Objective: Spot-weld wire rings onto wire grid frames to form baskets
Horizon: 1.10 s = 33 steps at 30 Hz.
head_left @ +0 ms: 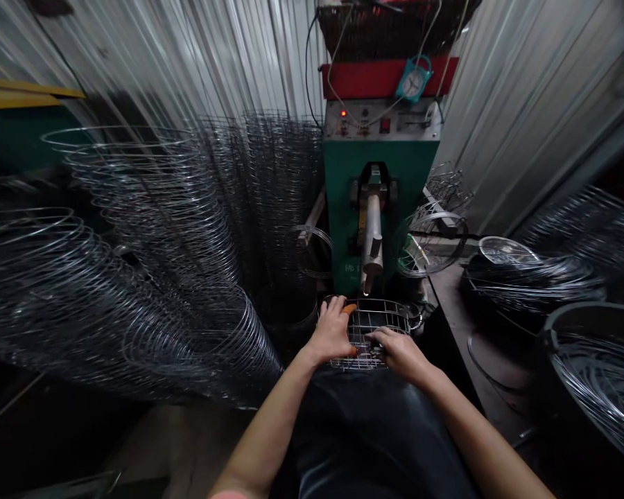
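Observation:
A round wire basket (378, 319) with a welded grid sits just above my lap, below the electrode of a green spot welding machine (343, 208). My left hand (333, 331) grips its left side, fingers over the rim and thumb lower down. Orange finger covers wrap that thumb and forefinger. Over the right part of the grid, my right hand (399, 352) has its fingers pinched together. Whatever they hold is too small and dark to make out. The angled metal electrode arm (372, 235) points down towards the basket and stands apart from both hands.
Tall stacks of wire rings (156, 208) crowd the left side. To the right, a bench (460, 305) carries a coil of wires (541, 284), beside a dark tub (551, 339) of wire rings. A teal clock (413, 82) hangs on the machine, above its lit red lamp.

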Available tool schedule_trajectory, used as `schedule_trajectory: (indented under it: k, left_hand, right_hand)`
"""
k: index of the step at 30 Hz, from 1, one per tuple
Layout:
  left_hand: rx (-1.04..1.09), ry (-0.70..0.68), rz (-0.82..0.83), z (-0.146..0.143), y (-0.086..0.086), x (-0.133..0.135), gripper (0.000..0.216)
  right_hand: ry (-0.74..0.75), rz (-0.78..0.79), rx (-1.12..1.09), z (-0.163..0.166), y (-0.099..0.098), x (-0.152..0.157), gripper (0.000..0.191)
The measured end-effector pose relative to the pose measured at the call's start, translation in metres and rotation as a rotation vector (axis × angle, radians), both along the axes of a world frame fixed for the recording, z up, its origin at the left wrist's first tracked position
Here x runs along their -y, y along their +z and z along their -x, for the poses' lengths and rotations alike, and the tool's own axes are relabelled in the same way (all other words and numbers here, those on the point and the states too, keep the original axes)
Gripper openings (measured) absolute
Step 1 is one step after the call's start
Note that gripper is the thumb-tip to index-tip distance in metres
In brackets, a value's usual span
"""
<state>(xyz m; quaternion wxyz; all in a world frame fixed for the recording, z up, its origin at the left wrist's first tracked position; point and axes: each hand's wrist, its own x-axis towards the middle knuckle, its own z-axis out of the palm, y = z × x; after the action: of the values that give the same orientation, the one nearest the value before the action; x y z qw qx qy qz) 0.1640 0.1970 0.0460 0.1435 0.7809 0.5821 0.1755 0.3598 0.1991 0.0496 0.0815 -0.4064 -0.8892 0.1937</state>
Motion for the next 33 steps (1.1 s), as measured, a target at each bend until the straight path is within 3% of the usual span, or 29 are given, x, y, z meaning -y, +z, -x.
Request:
schedule_trajectory:
  k: [9,20,29,33]
  left_hand:
    - [0.072,0.020,0.005,0.007,-0.002,-0.014,0.098]
    - [0.107,-0.032,0.011,0.017,0.000,-0.045,0.097]
    - [0.093,0.061,-0.033,0.012,0.004,-0.061,0.092]
    - [0.080,0.073,-0.044,0.012,0.005,-0.068,0.088]
  right_hand:
    - [0.000,-0.046,-0.025,0.004,-0.006,-0.014,0.036]
    - [-0.049,-0.132,0.011,0.014,0.006,-0.034,0.031]
    - [-0.208,-0.226,0.007,0.022,-0.003,-0.046,0.030]
    - [-0.275,-0.193,-0.182,0.021,-0.005,-0.046,0.027]
